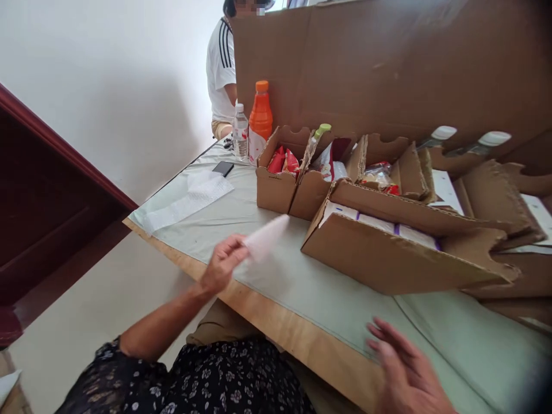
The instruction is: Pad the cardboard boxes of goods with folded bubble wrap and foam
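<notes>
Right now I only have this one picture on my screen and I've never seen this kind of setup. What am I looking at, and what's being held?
There is no machine here: a person wears a camera on the head, looking down at their own two bare hands. The left hand pinches a thin white packet, blurred, above the table with its pale green cover. The right hand is open, holding nothing, near the table's front edge. On the table stand open cardboard boxes with snack packets, an orange bottle, a water bottle, a dark phone and a clear plastic sheet. Another person sits at the far end.
</notes>
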The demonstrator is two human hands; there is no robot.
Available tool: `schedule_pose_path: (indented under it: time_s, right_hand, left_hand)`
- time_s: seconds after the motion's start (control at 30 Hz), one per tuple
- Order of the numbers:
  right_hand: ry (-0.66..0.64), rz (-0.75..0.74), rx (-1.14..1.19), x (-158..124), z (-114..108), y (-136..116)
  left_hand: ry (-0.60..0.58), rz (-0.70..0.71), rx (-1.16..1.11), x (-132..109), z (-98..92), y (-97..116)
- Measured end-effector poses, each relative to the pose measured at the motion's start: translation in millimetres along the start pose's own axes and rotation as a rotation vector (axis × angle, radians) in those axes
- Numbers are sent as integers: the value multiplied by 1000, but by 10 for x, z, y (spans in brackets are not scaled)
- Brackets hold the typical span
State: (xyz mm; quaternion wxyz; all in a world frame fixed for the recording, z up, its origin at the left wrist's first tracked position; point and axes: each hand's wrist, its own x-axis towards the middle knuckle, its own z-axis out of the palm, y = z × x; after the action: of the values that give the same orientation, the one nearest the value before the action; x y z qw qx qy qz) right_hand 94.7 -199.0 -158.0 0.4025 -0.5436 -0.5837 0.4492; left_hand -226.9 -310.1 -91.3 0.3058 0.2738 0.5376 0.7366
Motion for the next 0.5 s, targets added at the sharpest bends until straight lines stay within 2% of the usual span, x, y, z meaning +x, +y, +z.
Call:
schedule_pose_path:
  time_s: [0.07, 0.13, 0.23, 0.3, 0.37, 0.43, 0.5]
  right_hand:
    - [-181, 45, 162, -132, 213, -40]
    - [-327, 45, 347, -185, 421, -44]
    - [-406, 114, 516, -186, 591, -23]
    - [-358, 206, 539, -169, 567, -33]
    - [-270, 259, 512, -141, 452, -82]
    - [-231, 244, 435, -84, 298, -154]
    - [-214, 162, 259, 9, 158, -205]
  left_hand:
    - [-85, -138, -158, -221, 327, -171]
    - [-194, -281, -271, -365, 591, -245]
    - [-361, -349, -240, -454, 759, -170]
    - [-395, -257, -83, -455, 712, -50]
    - [-350, -72, 161, -420, 588, 44]
    - [-309, 168, 433, -360, 454, 47]
    - [-351, 355, 665, -307, 353, -55]
